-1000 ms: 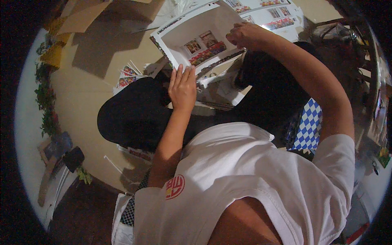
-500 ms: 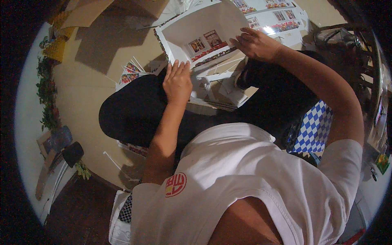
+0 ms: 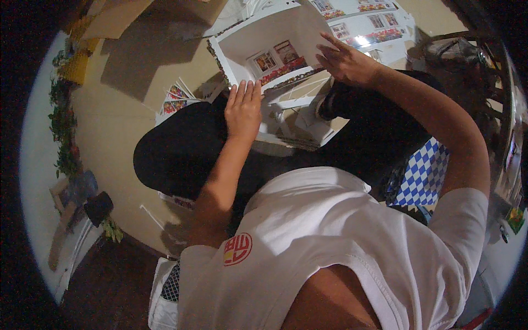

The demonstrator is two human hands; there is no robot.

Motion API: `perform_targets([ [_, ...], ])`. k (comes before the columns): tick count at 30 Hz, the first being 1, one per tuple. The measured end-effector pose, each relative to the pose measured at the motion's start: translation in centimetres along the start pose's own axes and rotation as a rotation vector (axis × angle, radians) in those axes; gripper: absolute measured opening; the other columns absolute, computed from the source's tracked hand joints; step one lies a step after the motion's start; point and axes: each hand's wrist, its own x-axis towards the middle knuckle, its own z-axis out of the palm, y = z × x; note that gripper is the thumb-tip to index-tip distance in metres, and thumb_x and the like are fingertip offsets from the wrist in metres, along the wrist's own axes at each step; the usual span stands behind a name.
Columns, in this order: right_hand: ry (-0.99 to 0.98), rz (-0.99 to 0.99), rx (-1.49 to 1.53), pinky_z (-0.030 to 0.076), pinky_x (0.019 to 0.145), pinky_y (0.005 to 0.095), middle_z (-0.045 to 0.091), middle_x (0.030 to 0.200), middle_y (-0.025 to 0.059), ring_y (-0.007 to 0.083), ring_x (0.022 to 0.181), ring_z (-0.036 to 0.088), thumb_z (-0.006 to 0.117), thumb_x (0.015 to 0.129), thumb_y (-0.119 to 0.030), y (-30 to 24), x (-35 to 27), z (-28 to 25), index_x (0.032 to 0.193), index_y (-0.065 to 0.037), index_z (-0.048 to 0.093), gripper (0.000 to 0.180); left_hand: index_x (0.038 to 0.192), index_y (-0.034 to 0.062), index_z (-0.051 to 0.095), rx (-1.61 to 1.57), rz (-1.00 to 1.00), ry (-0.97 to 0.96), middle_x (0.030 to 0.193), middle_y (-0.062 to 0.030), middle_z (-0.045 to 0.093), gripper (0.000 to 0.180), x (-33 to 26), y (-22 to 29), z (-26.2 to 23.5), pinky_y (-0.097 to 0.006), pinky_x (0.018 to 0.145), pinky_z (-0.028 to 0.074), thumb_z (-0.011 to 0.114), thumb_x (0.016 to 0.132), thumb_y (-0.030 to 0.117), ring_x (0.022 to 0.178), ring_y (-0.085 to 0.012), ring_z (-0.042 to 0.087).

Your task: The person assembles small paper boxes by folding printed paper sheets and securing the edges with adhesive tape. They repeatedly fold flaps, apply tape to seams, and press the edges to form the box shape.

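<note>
Seen from the head camera, a person in a white T-shirt sits on a tan floor with a white paper model house propped across dark-trousered knees. The left hand lies flat, palm down, fingers straight and held together, pressing on the lower white panel of the house just under its printed windows; it grips nothing. The left forearm runs straight up from the shoulder to that spot. The right arm bends wide around from the right side, elbow out, and the right hand rests on the upper right edge of the house, fingers spread and slightly curled over the card; whether the thumb pinches the edge from beneath cannot be told. Printed paper sheets with windows and flowers lie on the floor just beyond the house, and more printed pieces lie beside the left knee. A blue-and-white checked cloth shows under the right arm.

Against the picture half a second earlier, the house stands a little more upright and nearer the top of the view, the left hand has slid up to its lower panel, and the right hand sits on the same upper corner.
</note>
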Motion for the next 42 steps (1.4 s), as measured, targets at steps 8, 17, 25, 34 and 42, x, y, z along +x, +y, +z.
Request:
perform_targets([
  [8,-0.043,0.045,0.123,0.017,0.116,0.047,0.061,0.112,0.0183,0.0276,0.122,0.048,0.049,0.081,-0.024,-1.7,-1.1,-0.3,0.117,0.004,0.055,0.045,0.116,0.0073,0.062,-0.005,0.074,0.081,0.118,-0.0096,0.062,0.038,1.7,-2.2,-1.6,-0.044,0.107,0.033,0.054,0.079,0.003,0.121,-0.0277,0.051],
  [17,0.146,0.175,0.965,0.053,0.071,0.0424,0.064,0.087,0.0136,0.0355,0.082,0.064,0.059,0.081,-0.008,-4.2,1.8,-4.3,0.104,-0.004,0.054,0.024,0.122,0.0116,0.058,0.106,0.074,0.029,0.13,-0.0038,0.055,0.047,5.9,-11.8,-1.7,-0.042,0.108,0.033,0.05,0.079,-0.004,0.128,-0.0293,0.043],
  [25,0.166,0.216,0.974,0.051,0.069,0.0413,0.06,0.087,0.0124,0.0344,0.081,0.062,0.059,0.081,-0.009,-1.9,3.1,-1.9,0.087,-0.003,0.056,0.009,0.128,0.0079,0.054,-0.378,-0.203,0.097,0.138,-0.0143,0.046,0.05,3.9,-6.4,-0.5,-0.038,0.108,0.032,0.051,0.079,-0.004,0.132,-0.03,0.037],
  [34,0.19,0.231,0.976,0.049,0.076,0.0406,0.059,0.088,0.013,0.0325,0.086,0.06,0.059,0.084,-0.012,-1.9,4.1,-1.0,0.088,-0.002,0.058,0.011,0.112,0.009,0.058,-0.773,-0.414,0.099,0.124,-0.0113,0.051,0.051,-0.7,2.6,-2.5,-0.042,0.106,0.032,0.076,0.065,0.003,0.126,-0.032,0.039],
  [42,0.12,0.346,0.977,0.048,0.078,0.0407,0.06,0.089,0.012,0.0321,0.088,0.059,0.06,0.082,-0.013,-2.1,4.4,-1.0,0.086,-0.003,0.06,0.01,0.091,0.0085,0.063,-0.55,-0.264,0.098,0.096,-0.0082,0.057,0.028,-1.0,1.3,-1.3,-0.042,0.09,0.037,0.076,0.066,0.008,0.099,-0.0307,0.048],
])
